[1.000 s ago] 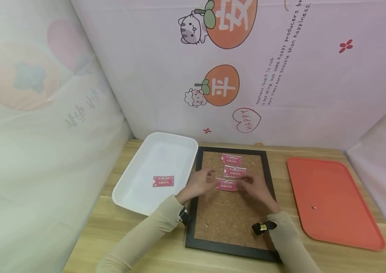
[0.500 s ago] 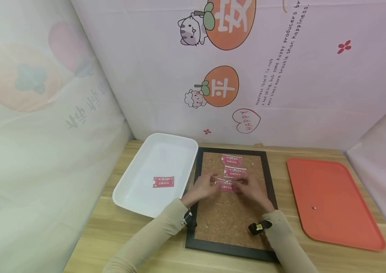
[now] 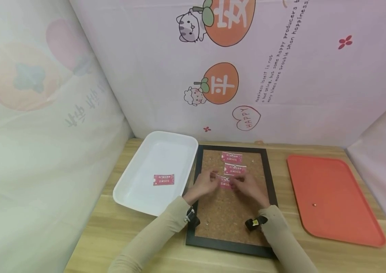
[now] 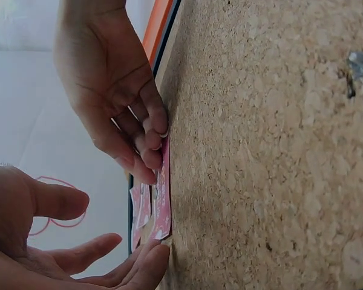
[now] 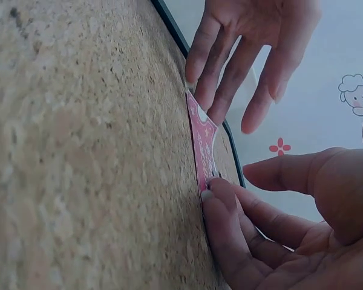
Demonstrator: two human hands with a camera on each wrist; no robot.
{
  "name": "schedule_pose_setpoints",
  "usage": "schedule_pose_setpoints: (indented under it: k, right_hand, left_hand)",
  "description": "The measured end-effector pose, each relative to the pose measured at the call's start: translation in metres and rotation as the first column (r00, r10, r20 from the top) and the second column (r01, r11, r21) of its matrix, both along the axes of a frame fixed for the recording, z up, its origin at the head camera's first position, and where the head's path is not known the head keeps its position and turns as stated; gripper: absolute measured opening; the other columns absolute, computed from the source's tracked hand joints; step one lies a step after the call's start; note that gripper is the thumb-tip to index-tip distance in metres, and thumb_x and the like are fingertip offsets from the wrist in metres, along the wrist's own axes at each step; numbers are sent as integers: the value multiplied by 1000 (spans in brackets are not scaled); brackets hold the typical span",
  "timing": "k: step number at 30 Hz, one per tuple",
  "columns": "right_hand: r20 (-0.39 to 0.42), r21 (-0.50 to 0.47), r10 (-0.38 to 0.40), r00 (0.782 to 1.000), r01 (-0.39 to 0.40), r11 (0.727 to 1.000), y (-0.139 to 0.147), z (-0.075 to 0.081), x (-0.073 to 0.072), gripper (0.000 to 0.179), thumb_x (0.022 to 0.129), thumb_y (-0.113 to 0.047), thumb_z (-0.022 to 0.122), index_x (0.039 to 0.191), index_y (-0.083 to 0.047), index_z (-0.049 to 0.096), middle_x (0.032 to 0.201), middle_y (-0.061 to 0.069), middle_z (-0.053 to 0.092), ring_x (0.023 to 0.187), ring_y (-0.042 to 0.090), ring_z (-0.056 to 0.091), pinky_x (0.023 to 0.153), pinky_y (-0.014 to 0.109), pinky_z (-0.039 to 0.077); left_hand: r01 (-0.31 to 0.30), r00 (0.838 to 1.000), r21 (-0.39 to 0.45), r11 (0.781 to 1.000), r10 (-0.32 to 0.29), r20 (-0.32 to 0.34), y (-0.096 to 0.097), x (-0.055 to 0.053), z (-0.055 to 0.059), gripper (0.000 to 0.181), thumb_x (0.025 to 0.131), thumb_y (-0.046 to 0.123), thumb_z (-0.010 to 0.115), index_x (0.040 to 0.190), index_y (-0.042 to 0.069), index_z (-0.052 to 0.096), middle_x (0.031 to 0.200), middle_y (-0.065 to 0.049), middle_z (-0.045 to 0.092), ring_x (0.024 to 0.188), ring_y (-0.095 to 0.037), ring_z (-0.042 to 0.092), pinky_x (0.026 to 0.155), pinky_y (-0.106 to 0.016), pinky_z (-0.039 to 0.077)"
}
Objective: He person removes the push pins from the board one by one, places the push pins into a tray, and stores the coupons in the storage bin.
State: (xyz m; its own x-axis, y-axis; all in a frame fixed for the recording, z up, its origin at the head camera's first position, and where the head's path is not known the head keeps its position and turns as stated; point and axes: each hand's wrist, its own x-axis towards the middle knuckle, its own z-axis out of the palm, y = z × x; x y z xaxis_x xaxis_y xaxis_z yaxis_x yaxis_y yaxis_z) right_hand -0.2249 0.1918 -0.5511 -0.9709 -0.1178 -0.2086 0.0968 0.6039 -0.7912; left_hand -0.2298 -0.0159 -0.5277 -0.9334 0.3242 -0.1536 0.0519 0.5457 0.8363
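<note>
One card (image 5: 203, 142) seems light, bendable, best held at ends; my left hand (image 3: 206, 183) and right hand (image 3: 249, 187) touch there, fingers loose.

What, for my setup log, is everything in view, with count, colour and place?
table: 1, light wood, beneath
cloth walls: white with coloured prints, behind and both sides
white tray: 1, white, left
red tray: 1, orange-red, right
corkboard: 1, brown, black frame, middle
coupons: 3, pink-red, on corkboard
loose coupon: 1, pink-red, in white tray
shiny bits: several, too small to count, corkboard and red tray
wrist straps: 2, black, one per wrist
sleeves: 2, beige
left hand: 1, nearest coupon's left end
right hand: 1, its right end
</note>
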Motion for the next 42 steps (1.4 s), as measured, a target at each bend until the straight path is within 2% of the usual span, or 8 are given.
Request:
schedule_pose_setpoints:
  k: [8,20,30,39,42]
  right_hand:
    - [12,-6,-53,999,53,999,-4,-5,-3,26,105,-18,59,116,0,74,109,18,74,92,22,69,76,31,56]
    - [34,13,-121,992,121,993,-12,0,0,28,105,-20,61,118,0,75,108,18,76,93,22,71,76,31,58]
    - [3,-1,-169,986,169,986,-18,0,-4,24,100,-16,68,112,3,75,102,19,77,83,20,73,68,27,59]
    - [2,44,-217,976,217,975,-24,-4,-11,21,94,-18,75,104,0,78,96,16,79,72,14,70,60,22,53]
    - [7,64,-223,975,222,973,-24,-4,-13,22,95,-20,75,103,0,78,95,15,79,71,14,69,59,22,51]
  left_hand:
    - [-45,999,34,998,44,23,2,-2,-5,47,101,19,62,144,-1,56,136,-22,68,123,-34,69,103,-43,58]
    - [-61,998,1,998,61,-30,4,-5,-13,29,99,14,64,126,3,68,122,-15,73,109,-27,71,91,-37,60]
    - [-83,996,27,996,84,-39,9,-9,-19,33,97,8,64,128,-2,65,115,-18,75,102,-26,73,87,-32,62]
    - [-54,995,1,999,54,-80,9,-8,-20,36,96,7,62,130,-3,65,117,-19,74,104,-27,74,87,-32,62]
    - [-54,996,-1,999,53,-74,9,-9,-20,37,95,6,64,130,-3,65,116,-18,74,103,-26,73,87,-31,62]
